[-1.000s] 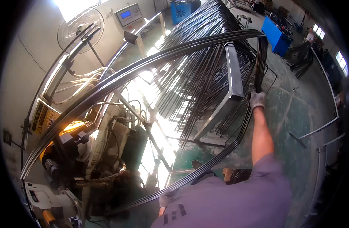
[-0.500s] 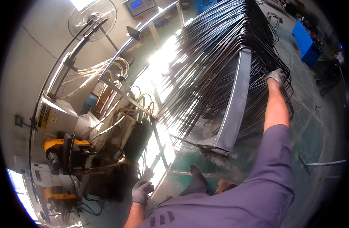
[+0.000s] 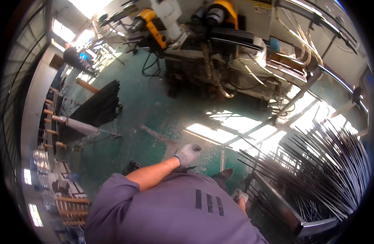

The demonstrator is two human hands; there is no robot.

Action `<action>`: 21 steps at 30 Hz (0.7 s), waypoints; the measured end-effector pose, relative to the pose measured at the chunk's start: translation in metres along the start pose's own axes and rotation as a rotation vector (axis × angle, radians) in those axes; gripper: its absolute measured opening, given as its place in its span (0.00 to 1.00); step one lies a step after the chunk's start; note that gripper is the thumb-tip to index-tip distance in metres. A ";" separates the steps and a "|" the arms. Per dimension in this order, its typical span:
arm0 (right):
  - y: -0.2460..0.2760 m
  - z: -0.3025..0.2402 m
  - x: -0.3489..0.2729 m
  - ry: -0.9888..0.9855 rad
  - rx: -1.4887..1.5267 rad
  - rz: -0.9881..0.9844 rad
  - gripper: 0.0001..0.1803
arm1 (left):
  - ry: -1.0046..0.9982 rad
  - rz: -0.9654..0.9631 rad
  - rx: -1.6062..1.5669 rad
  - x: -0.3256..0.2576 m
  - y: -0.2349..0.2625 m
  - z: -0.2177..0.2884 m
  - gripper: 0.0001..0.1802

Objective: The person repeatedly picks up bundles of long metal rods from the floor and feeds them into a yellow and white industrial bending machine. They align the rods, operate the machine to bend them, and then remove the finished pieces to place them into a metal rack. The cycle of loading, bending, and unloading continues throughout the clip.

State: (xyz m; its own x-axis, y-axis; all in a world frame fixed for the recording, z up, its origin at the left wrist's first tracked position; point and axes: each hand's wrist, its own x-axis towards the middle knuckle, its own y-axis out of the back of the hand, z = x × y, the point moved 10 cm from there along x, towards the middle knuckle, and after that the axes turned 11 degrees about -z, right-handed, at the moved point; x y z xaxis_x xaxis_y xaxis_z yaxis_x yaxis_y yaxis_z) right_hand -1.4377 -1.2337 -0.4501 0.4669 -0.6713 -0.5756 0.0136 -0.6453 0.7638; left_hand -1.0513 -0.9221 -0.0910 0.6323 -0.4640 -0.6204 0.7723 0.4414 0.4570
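My left hand (image 3: 189, 153), in a pale knit glove, hangs over the green floor in front of my body. Its fingers are curled in, and nothing shows in them. Low on my right side is my right hand (image 3: 240, 196), also gloved, small and partly hidden by my shirt. It lies close to the ends of several thin black metal rods (image 3: 333, 171), stacked in a large bundle on the right. Whether its fingers hold a rod cannot be made out. A grey metal beam (image 3: 276, 199) runs along the near side of the bundle.
A machine with a yellow-and-black head (image 3: 219, 16) and hanging cables stands ahead, and a second yellow unit (image 3: 154, 34) to its left. A stack of dark rods (image 3: 97, 105) rests on a stand at left. Wooden slats (image 3: 73, 211) lie at lower left.
My view has swung left, bringing the rod bundle to the right edge. My right hand has come off the top of the bundle and down beside my body; my left hand is now in front of me.
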 end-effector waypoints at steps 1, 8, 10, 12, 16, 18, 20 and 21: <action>-0.044 -0.036 0.016 0.160 -0.004 -0.050 0.29 | -0.022 0.029 0.012 -0.005 0.010 -0.007 0.20; 0.058 -0.286 0.024 -0.006 0.476 -0.398 0.25 | 0.028 0.095 -0.109 -0.029 0.067 -0.146 0.21; 0.055 -0.281 0.076 -0.005 0.497 -0.367 0.22 | 0.062 0.134 -0.297 -0.036 0.101 -0.194 0.21; 0.091 -0.330 0.072 -0.009 0.054 -0.283 0.19 | 0.106 0.329 -0.357 -0.058 0.137 -0.258 0.20; 0.040 -0.428 0.048 0.275 -0.213 -0.380 0.12 | 0.268 0.543 -0.498 -0.113 0.197 -0.371 0.19; -0.008 -0.468 0.035 0.467 -0.261 -0.500 0.10 | 0.246 0.609 -0.516 -0.121 0.193 -0.440 0.18; -0.046 -0.509 0.009 0.388 -0.248 -0.653 0.09 | 0.332 0.727 -0.339 -0.151 0.229 -0.444 0.16; -0.064 -0.539 -0.014 0.220 -0.219 -0.738 0.09 | 0.393 0.719 -0.544 -0.152 0.222 -0.464 0.16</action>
State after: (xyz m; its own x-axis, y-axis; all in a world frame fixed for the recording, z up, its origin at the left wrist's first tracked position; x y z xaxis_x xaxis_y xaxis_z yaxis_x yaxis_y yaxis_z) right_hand -0.9686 -0.9869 -0.3337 0.4326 0.0027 -0.9016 0.5499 -0.7932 0.2615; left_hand -1.0049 -0.3978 -0.1912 0.7988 0.2983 -0.5224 0.0155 0.8579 0.5137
